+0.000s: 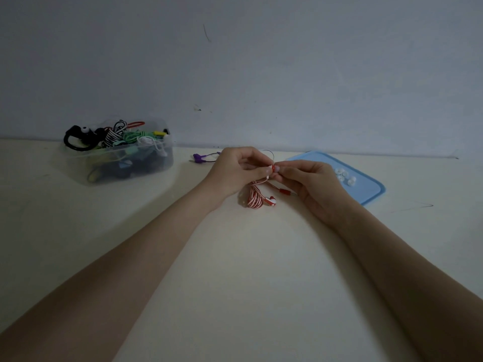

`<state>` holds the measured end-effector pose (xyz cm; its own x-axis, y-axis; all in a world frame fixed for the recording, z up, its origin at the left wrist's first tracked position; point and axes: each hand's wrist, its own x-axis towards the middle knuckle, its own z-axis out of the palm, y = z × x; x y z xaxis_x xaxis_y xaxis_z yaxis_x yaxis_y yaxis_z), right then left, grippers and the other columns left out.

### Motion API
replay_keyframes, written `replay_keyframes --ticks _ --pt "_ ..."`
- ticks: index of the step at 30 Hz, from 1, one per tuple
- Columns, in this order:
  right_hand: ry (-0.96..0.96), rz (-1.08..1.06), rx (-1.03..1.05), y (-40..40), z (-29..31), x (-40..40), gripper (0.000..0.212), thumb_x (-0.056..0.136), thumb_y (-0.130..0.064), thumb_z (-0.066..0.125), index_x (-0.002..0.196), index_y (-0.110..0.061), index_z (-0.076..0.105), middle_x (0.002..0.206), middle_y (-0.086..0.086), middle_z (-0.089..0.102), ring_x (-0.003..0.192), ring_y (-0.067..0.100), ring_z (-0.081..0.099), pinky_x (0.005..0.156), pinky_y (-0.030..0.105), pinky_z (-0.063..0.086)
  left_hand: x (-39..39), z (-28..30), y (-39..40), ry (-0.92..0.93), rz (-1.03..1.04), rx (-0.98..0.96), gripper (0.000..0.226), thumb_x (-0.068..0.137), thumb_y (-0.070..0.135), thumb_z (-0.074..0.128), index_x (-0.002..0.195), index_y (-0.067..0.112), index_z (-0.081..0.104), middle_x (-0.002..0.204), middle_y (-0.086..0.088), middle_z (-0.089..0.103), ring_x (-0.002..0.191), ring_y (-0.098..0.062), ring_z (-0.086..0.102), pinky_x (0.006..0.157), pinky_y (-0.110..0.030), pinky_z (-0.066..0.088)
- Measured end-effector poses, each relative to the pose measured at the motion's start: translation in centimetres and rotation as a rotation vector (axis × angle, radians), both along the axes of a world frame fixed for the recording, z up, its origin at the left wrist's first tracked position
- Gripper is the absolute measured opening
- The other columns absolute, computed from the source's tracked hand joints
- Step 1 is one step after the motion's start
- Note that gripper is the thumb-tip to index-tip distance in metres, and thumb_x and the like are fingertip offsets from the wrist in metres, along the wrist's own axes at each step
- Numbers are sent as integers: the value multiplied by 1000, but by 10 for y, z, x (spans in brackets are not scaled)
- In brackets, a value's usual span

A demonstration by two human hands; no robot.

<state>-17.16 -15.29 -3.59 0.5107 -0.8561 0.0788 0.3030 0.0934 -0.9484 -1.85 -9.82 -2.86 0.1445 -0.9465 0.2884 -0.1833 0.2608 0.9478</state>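
We can read no writing, label, brand or number here. The earphones at the middle, the clear box at ten o'clock and the blue lid at two o'clock show us nothing legible.
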Motion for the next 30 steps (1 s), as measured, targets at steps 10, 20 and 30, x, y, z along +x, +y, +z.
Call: replay_keyframes --ticks 10,20,30 --pt "49 18 -42 -3 -3 2 12 72 -2 65 82 1 71 80 13 72 77 17 70 82 23 55 -1 -6 -4 -7 62 -2 19 80 -6 65 77 12 63 74 -1 66 61 2 63 63 -11 49" --pt "52 34 -37 -1 -2 1 14 68 -4 68 82 0 67 74 8 71 72 15 69 81 24 54 3 -4 -3 -30 15 21 14 82 -6 63 90 6 63 81 -4 64 64 3 62 65 -9 49" --pt "38 77 10 -2 0 -3 18 65 -3 67 82 2 64 74 8 72 72 14 70 75 20 56 6 0 -2 -186 -42 -35 19 82 -9 61 87 10 63 80 0 64 66 4 62 68 -11 49"
